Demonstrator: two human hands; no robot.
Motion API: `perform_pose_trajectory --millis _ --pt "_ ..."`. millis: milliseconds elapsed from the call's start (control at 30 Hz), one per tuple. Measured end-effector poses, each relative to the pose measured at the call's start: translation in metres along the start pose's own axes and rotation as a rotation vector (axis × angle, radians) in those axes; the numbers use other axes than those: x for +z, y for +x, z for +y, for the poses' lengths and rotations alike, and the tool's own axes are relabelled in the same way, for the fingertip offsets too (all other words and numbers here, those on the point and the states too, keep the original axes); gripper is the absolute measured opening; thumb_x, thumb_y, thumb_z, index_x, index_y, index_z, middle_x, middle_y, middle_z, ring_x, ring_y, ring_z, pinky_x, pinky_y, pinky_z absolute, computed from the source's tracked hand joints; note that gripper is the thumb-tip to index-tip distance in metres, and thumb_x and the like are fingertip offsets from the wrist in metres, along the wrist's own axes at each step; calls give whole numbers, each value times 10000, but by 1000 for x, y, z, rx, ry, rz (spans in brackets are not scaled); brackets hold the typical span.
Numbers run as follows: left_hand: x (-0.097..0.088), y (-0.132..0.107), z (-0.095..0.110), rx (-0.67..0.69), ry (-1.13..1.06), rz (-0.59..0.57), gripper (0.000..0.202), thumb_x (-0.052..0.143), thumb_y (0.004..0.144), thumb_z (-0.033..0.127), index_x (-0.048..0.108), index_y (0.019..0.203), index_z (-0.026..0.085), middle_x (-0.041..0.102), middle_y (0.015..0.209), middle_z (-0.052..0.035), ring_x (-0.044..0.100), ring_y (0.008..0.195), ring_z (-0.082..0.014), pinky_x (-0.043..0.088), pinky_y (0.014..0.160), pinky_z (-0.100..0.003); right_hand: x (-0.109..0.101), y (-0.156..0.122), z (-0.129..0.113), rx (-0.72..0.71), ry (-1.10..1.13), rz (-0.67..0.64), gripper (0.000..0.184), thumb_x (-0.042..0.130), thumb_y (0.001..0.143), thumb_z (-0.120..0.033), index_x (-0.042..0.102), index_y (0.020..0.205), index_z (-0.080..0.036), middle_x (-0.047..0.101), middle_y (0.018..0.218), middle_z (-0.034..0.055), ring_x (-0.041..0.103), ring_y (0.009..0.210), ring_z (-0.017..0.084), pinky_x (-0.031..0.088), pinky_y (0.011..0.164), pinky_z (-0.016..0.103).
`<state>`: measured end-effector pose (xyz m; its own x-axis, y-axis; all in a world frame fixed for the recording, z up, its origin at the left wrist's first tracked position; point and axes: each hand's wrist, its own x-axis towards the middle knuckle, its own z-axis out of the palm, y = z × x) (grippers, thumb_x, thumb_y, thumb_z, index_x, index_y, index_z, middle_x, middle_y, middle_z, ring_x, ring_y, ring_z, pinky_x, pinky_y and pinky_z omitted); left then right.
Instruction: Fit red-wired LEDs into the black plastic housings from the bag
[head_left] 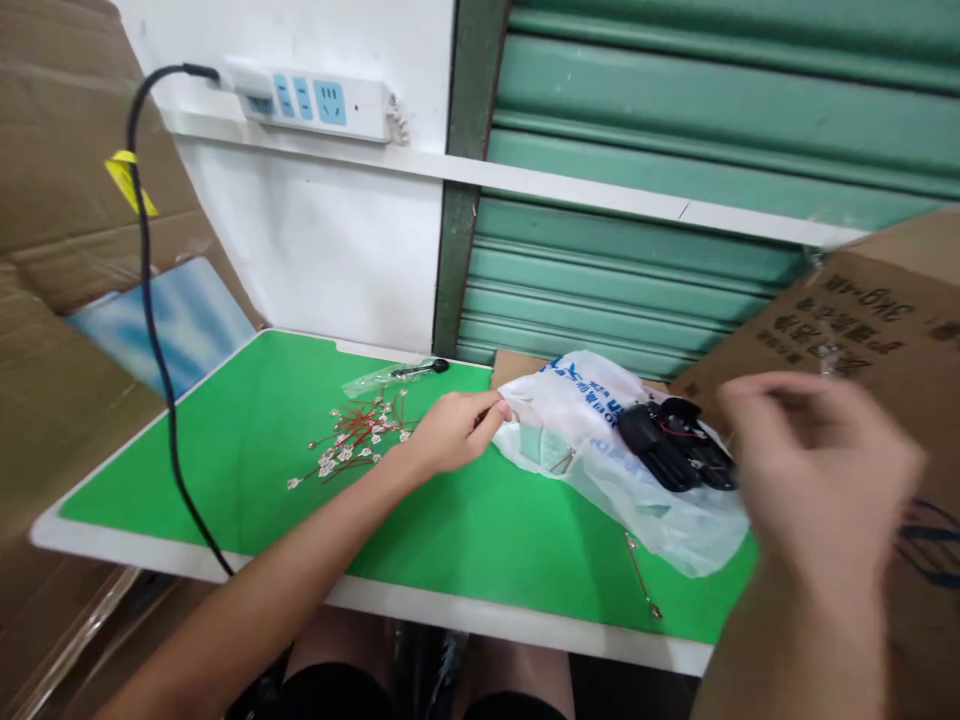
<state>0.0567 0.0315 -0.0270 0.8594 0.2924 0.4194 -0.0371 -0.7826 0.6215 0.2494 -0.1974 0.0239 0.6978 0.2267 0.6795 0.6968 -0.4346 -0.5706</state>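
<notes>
Right hand (821, 475), curled and blurred at three o'clock, grip impossible to tell; left hand (461, 430), at twelve, fingers closed beside the plastic bag (592, 455), anything held unclear. Nearest, one loose wired lead (643, 578) at four; beyond, red-wired leads (366, 432) at ten, black plastic housings (664, 455) at two. Gentle pinching would spare those thin wires!
</notes>
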Motion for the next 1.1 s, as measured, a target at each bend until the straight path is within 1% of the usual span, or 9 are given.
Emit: perform_pose_trajectory --millis 100,167,233,400,500,767,867,967,1100 --pt "19 11 -30 -10 44 -21 296 423 990 283 681 951 145 669 831 -46 544 683 -142 365 671 -265 25 -15 31 110 -429 -228 418 650 754 -407 733 1019 -95 681 1005 202 604 1000 378 461 919 541" --pt "27 7 -41 -6 21 -38 276 426 989 270 672 989 147 684 938 -57 540 680 -130 390 693 -263 41 -25 48 200 -596 -404 546 649 775 -444 707 1196 -101 631 1212 227 554 1109 432 453 900 555" --pt "30 -1 -46 -12 -11 -73 274 430 994 276 674 1036 160 679 982 -48 511 623 -106 394 673 -259 50 -34 57 209 -668 -462 561 605 821 -427 673 1273 -102 599 1267 222 532 1139 428 445 897 540" --pt "22 -9 -43 -101 -48 -24 269 454 994 308 682 1039 172 637 909 -20 493 581 -85 379 624 -255 52 -50 55 199 -702 -279 430 514 886 -343 724 1185 -117 611 1230 210 519 1142 413 410 875 531" --pt "19 -8 -39 -117 -59 -22 265 458 991 305 683 1042 174 634 904 -20 492 583 -85 374 621 -259 50 -52 60 150 -691 -245 399 507 892 -331 743 1143 -128 658 1181 189 540 1099 400 392 810 496" --pt "23 -9 -35 -88 -69 -74 266 447 992 288 679 1055 175 651 949 -33 502 613 -94 383 644 -267 45 -25 76 -87 -688 -189 372 500 951 -354 771 1098 -146 723 1014 143 604 935 336 347 708 418" --pt "20 -8 -35 -82 -63 -55 274 445 993 294 681 1053 168 649 927 -39 505 626 -101 386 641 -266 39 -13 69 -156 -559 -139 393 497 928 -412 778 1046 -164 711 960 133 607 908 323 371 725 423" --pt "19 -6 -35 -106 -104 -25 295 447 989 323 685 1040 156 636 894 -46 499 627 -105 385 621 -260 31 -11 60 -124 -220 -178 372 560 838 -466 769 970 -189 700 915 95 626 808 253 442 715 376" --pt "20 -2 -35 -369 -467 -63 373 442 967 449 650 1018 143 558 795 -15 478 529 -89 373 493 -234 31 -18 42 8 94 -259 291 632 728 -467 744 820 -215 713 846 59 641 748 229 500 696 344"
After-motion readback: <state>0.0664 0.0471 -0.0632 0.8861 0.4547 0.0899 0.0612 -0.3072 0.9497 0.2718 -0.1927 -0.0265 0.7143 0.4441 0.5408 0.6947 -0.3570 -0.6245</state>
